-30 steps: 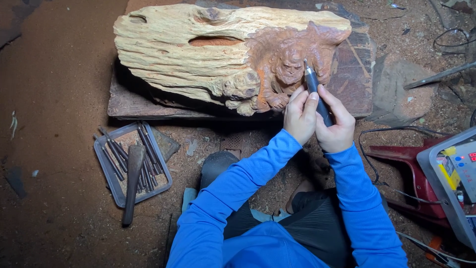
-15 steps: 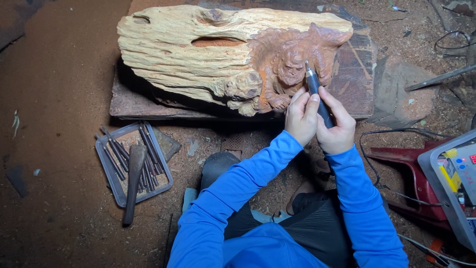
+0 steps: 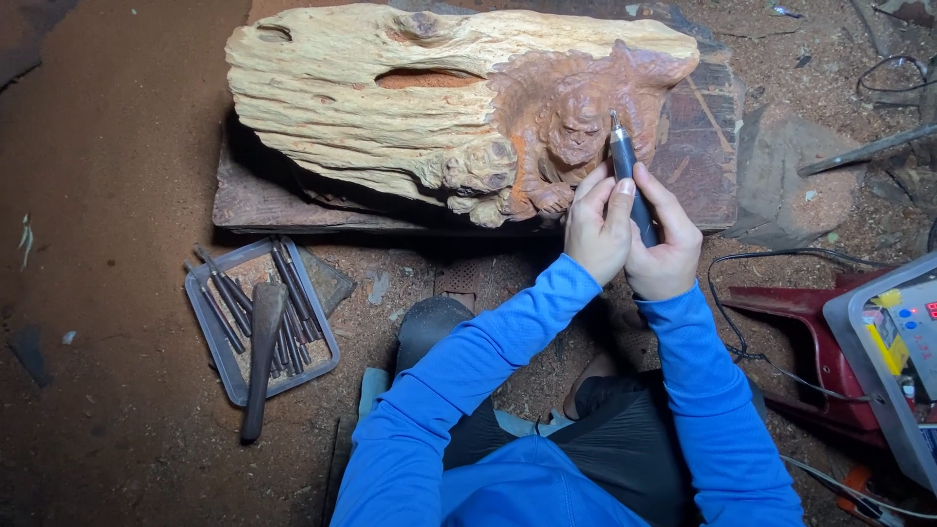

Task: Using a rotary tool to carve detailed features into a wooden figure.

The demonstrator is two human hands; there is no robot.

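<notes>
Head view: reddish dirt floor (image 3: 117, 146); a tray of chisels (image 3: 259, 322) lies at 8 o'clock. Toward 12, the carved log (image 3: 390, 107) rests on a board (image 3: 703, 137). My left hand (image 3: 597, 229) and right hand (image 3: 664, 244) clasp the rotary carving pen (image 3: 630, 176), tip on the reddish carving.

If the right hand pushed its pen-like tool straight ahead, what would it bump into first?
Probably the reddish carved figure on the wood block; the tool in the right hand points at it, tip apparently touching.
</notes>
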